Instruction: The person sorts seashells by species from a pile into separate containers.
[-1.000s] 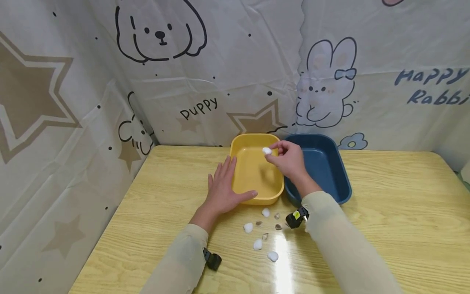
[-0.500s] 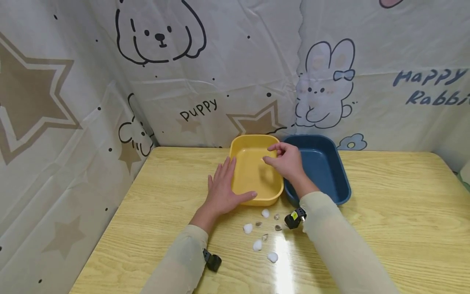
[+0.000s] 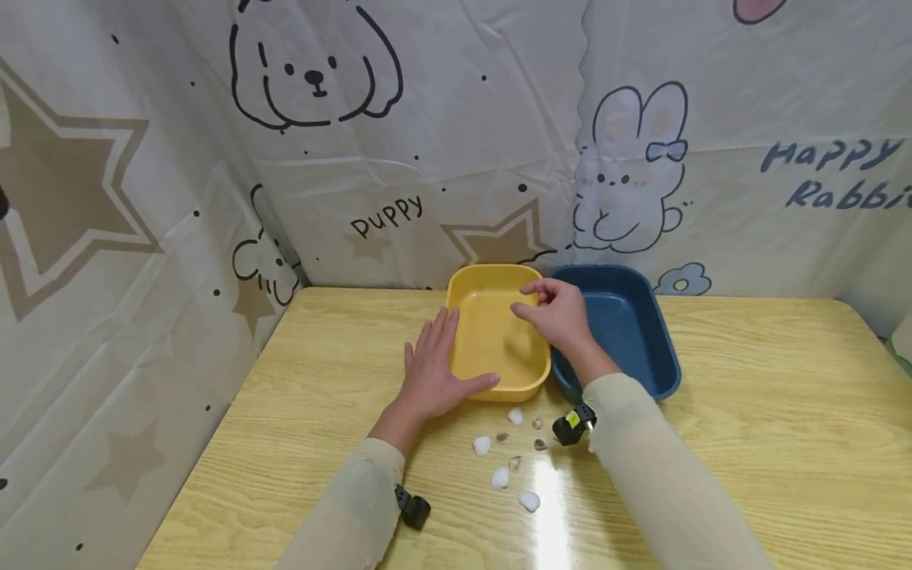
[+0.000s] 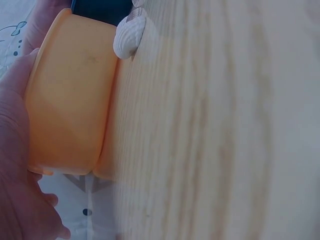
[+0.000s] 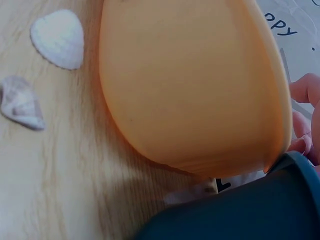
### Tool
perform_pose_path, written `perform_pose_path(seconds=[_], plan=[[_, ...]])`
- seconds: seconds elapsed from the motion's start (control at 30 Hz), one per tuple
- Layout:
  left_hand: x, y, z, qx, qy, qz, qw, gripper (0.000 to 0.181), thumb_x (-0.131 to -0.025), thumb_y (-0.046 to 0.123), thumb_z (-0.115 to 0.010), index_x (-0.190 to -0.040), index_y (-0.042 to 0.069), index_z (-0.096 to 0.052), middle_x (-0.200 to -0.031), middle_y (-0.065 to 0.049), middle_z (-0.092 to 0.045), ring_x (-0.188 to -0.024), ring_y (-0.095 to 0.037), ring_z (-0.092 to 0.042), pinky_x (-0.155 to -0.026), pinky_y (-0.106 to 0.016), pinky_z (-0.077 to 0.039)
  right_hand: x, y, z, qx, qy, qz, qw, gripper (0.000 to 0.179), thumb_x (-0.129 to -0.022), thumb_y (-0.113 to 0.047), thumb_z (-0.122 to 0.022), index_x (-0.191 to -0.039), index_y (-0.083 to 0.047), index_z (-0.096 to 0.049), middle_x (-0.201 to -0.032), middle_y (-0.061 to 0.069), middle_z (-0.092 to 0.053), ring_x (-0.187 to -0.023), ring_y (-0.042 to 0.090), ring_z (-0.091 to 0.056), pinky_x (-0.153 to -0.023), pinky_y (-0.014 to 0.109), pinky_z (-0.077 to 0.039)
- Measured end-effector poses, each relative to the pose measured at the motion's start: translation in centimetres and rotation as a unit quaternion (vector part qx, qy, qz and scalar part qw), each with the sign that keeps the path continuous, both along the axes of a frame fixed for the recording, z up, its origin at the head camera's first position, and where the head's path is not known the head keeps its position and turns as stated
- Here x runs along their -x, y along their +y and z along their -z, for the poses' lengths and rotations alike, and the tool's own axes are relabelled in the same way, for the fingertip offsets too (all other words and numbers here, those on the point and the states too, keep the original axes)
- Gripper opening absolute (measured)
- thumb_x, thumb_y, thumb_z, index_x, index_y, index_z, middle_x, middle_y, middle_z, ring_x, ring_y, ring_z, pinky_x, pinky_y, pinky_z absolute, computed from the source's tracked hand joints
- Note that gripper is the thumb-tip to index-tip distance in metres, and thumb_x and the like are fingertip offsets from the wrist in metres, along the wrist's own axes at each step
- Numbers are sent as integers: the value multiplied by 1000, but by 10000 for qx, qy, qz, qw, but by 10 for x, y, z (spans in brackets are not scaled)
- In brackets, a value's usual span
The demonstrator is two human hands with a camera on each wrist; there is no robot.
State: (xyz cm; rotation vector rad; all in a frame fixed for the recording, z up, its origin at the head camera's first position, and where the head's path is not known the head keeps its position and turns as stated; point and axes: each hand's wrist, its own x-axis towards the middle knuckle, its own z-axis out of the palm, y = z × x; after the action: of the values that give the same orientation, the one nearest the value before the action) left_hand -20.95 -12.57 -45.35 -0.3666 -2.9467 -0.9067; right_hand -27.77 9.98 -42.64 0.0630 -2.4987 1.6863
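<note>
My left hand (image 3: 432, 376) lies spread against the left side of the yellow tray (image 3: 499, 394), its thumb along the near rim. Over the tray's right side hovers my right hand (image 3: 559, 315), thumb and forefinger apart with nothing seen between them. The other fingers are bent in. In front of the tray, on the tabletop, lie several white ribbed seashells, such as one white seashell (image 3: 481, 446), and several small brownish ones, such as a brownish seashell (image 3: 540, 444). The right wrist view shows a white seashell (image 5: 59, 39) beside the yellow tray. Part of the tray floor is hidden by my right hand.
A dark blue tray (image 3: 659, 348) stands close against the right side of the yellow one, partly under my right forearm. Behind both trays hangs a printed curtain (image 3: 399, 158), right at the back of the wooden table (image 3: 769, 412).
My right hand has let go of the white seashell it pinched over the yellow tray; that seashell no longer shows. Thumb and forefinger have parted. My left hand stays in place.
</note>
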Motion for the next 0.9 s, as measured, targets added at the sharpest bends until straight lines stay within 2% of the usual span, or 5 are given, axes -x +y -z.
perform_pose_path(seconds=[0.27,0.5,0.9], plan=[[-3,1,4,98,-34,-2,9999,121,-73,83,-62,-162,24,-4,-167,1,-1,-151,-33,-4,-112,-66,-1,-6,2,0,201,-83,-39,9998,34,-84,-18,-82,-110,1,-71,-82,8,-45,-72,22,-46,-58,23,-37],[-5,1,5,138,-87,-58,9999,120,-74,79,-65,-163,25,-5,-167,2,-1,-151,-33,-4,-112,-66,-1,-25,4,-8,118,99,-127,9998,30,-83,-18,-82,-106,-2,-71,-85,10,-48,-73,23,-47,-58,23,-38],[-1,1,0,93,-23,-65,9999,119,-76,75,-68,-163,23,-6,-167,3,0,-151,-32,-2,-112,-65,1,-66,0,-31,63,965,-660,9931,24,-78,-11,-84,-98,-6,-71,-83,8,-48,-73,24,-47,-62,25,-38]])
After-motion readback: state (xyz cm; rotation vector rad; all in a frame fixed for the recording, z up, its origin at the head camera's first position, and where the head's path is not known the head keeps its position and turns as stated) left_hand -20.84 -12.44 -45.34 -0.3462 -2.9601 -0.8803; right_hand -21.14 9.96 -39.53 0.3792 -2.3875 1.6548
